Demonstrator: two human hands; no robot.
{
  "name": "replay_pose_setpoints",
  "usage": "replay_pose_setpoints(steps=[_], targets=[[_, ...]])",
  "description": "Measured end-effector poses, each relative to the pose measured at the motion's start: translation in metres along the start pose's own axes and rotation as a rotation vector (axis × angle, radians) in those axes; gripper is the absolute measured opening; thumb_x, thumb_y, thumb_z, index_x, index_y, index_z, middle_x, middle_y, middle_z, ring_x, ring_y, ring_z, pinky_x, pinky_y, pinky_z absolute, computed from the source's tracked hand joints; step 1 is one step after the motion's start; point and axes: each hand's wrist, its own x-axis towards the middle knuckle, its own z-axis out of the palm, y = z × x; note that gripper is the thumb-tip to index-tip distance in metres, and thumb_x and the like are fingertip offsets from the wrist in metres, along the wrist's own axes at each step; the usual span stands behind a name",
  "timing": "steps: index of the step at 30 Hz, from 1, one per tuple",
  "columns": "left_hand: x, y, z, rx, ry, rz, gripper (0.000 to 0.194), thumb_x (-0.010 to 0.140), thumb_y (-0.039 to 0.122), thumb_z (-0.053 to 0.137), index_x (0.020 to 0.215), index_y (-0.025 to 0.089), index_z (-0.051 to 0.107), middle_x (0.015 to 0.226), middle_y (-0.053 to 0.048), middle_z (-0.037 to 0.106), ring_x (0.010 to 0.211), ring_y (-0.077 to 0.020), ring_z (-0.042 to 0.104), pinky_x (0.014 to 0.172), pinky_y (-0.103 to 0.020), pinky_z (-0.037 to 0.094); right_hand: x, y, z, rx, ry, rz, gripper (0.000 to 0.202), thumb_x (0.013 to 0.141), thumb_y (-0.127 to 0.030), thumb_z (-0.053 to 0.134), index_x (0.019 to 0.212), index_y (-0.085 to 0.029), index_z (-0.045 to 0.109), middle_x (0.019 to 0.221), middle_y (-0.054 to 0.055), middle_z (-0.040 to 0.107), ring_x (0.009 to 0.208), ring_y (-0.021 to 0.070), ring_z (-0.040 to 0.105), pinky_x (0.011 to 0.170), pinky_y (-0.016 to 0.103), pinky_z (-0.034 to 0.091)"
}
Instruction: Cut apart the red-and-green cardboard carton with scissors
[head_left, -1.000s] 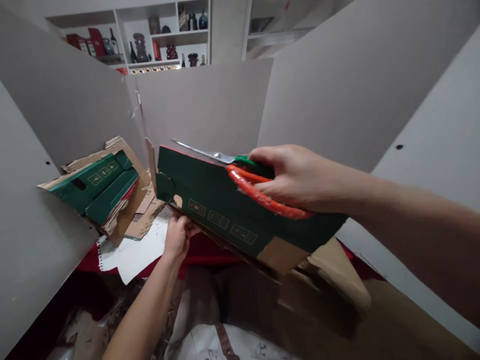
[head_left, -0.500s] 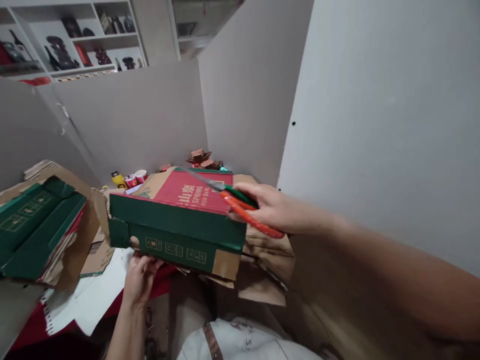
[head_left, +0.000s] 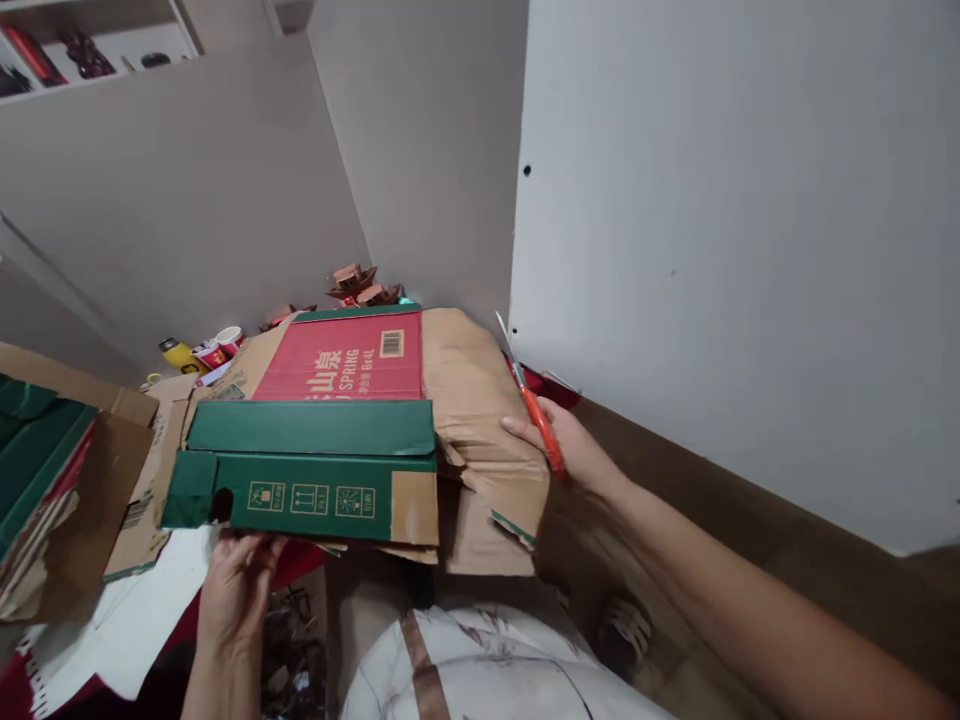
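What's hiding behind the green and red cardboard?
Behind the cardboard, I can see small brown model boats, two cups and a yellow container. Anything lower down, right behind it, is covered, so I can't tell.

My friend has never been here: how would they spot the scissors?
Find the big red-and-green cardboard left of centre. By its brown right end, the right hand holds the scissors. Their orange handle and pale blade stand out from the brown.

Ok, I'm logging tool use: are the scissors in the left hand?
No, the right hand holds the scissors, while the left hand holds the green cardboard.
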Motion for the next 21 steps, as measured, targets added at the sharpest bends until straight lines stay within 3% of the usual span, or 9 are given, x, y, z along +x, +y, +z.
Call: replay_pose_setpoints(steps=[3,6,8,10,12,15,18,19,21], targets=[[-0.012,-0.001,-0.008,0.112,0.091,-0.102,0.033,0.048,0.014,0.082,0.066,0.018,0.054,0.067,0.006,0.064,0.068,-0.0131,0.064,0.066,-0.026,0.058,-0.002,-0.005,0.006,0.3,-0.033,0.017,0.051,0.062,-0.043,0.08,0.103,-0.021,0.058,0.098,0.005,0.065,0.086,0.0228,0.061,0.082,0.037,0.051],[-0.036,0.01,-0.024,0.452,0.085,-0.165,0.029,0.056,0.032,0.082,0.065,0.017,0.059,0.058,0.003,0.06,0.058,-0.0146,0.059,0.054,-0.025,0.051,0.001,-0.008,0.001,0.316,0.02,-0.015,0.052,0.057,-0.039,0.083,0.098,-0.019,0.059,0.094,0.002,0.062,0.084,0.02,0.058,0.082,0.033,0.048],[-0.056,0.026,-0.026,0.727,0.183,0.1,0.028,0.068,0.041,0.076,0.066,0.018,0.061,0.058,0.003,0.058,0.055,-0.0121,0.053,0.052,-0.022,0.044,0.003,-0.009,-0.003,0.274,0.025,-0.031,0.048,0.055,-0.036,0.084,0.091,-0.019,0.058,0.088,0.0,0.059,0.08,0.0177,0.056,0.078,0.03,0.046],[-0.073,0.044,-0.011,0.886,0.282,0.588,0.019,0.079,0.039,0.069,0.076,0.02,0.065,0.068,0.003,0.061,0.063,-0.0117,0.053,0.062,-0.022,0.044,0.004,-0.009,-0.006,0.277,0.017,-0.032,0.045,0.055,-0.035,0.084,0.085,-0.019,0.056,0.082,-0.002,0.056,0.076,0.0159,0.054,0.074,0.028,0.045],[-0.081,0.058,0.025,0.95,0.054,0.975,0.016,0.085,0.032,0.062,0.098,0.023,0.068,0.091,-0.001,0.068,0.083,-0.0161,0.061,0.085,-0.028,0.046,0.004,-0.008,-0.006,0.308,0.017,-0.036,0.045,0.053,-0.034,0.085,0.082,-0.019,0.053,0.079,-0.003,0.053,0.074,0.0147,0.052,0.072,0.028,0.045],[-0.067,0.059,0.1,1.256,-0.515,1.276,0.038,0.088,0.031,0.056,0.126,0.023,0.058,0.123,-0.008,0.064,0.119,-0.0265,0.054,0.105,-0.041,0.038,0.005,-0.004,-0.003,0.352,0.017,-0.055,0.046,0.053,-0.036,0.085,0.083,-0.019,0.053,0.079,-0.004,0.051,0.073,0.0139,0.051,0.072,0.028,0.044],[-0.034,0.039,0.159,1.518,-0.816,1.233,0.036,0.093,0.041,0.048,0.119,0.02,0.061,0.117,-0.011,0.066,0.114,-0.0296,0.056,0.099,-0.044,0.041,0.006,-0.002,-0.001,0.349,0.042,-0.05,0.047,0.054,-0.04,0.085,0.08,-0.018,0.053,0.077,-0.004,0.05,0.07,0.0126,0.048,0.068,0.027,0.043],[-0.024,0.033,0.171,1.586,-0.893,1.173,0.034,0.095,0.041,0.044,0.112,0.019,0.063,0.108,-0.011,0.067,0.103,-0.0275,0.06,0.091,-0.04,0.045,0.006,-0.001,-0.001,0.341,0.058,-0.045,0.048,0.053,-0.04,0.085,0.079,-0.018,0.052,0.077,-0.004,0.05,0.069,0.0123,0.048,0.067,0.026,0.042],[-0.011,0.026,0.183,1.652,-0.92,1.144,0.032,0.096,0.041,0.04,0.098,0.018,0.063,0.094,-0.01,0.064,0.089,-0.0235,0.06,0.079,-0.034,0.046,0.006,-0.002,-0.002,0.336,0.079,-0.031,0.051,0.05,-0.042,0.086,0.08,-0.019,0.052,0.076,-0.004,0.051,0.07,0.013,0.048,0.068,0.027,0.043]])
